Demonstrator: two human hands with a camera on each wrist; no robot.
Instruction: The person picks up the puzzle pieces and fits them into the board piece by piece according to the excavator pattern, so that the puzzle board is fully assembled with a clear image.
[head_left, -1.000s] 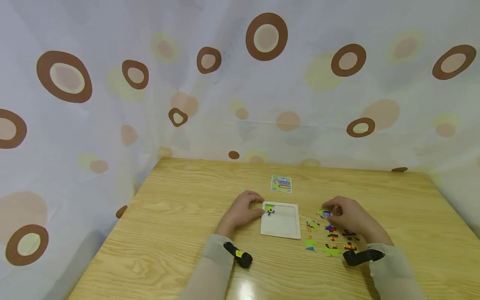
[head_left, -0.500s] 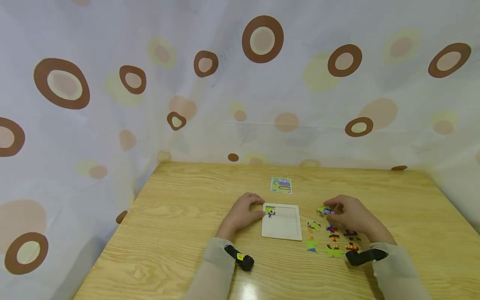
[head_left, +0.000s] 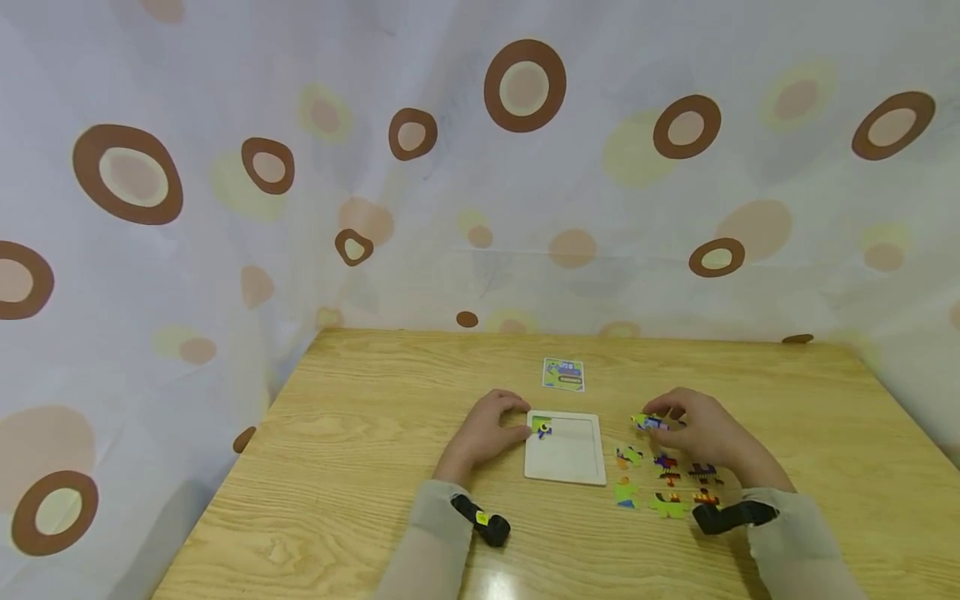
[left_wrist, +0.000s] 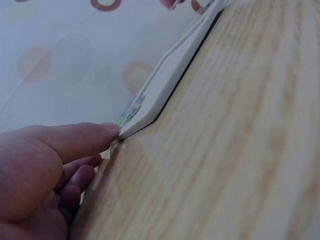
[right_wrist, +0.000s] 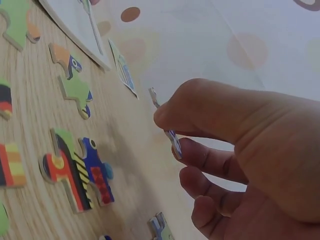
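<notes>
My left hand (head_left: 486, 429) is at the upper-left corner of a shallow pale puzzle tray (head_left: 566, 458). In the left wrist view its thumb touches the corner of the tray's rim (left_wrist: 159, 102), with the other fingers curled below. One green jigsaw piece (head_left: 542, 428) lies in that corner of the tray. Thumb and index finger of my right hand (head_left: 703, 432) pinch a blue-and-green jigsaw piece (head_left: 651, 422), raised above the table right of the tray. The right wrist view shows this piece (right_wrist: 173, 142) edge-on, so its picture is mostly hidden.
Several loose jigsaw pieces (head_left: 669, 505) lie on the wooden table (head_left: 360, 433), right of the tray and partly under the right hand. A small picture card (head_left: 563, 375) with a blue excavator lies behind the tray. Patterned cloth (head_left: 420, 275) hangs behind the table.
The piece in my right hand has come up off the table and turned slightly. My left hand keeps its place at the tray. The head view has shifted a little.
</notes>
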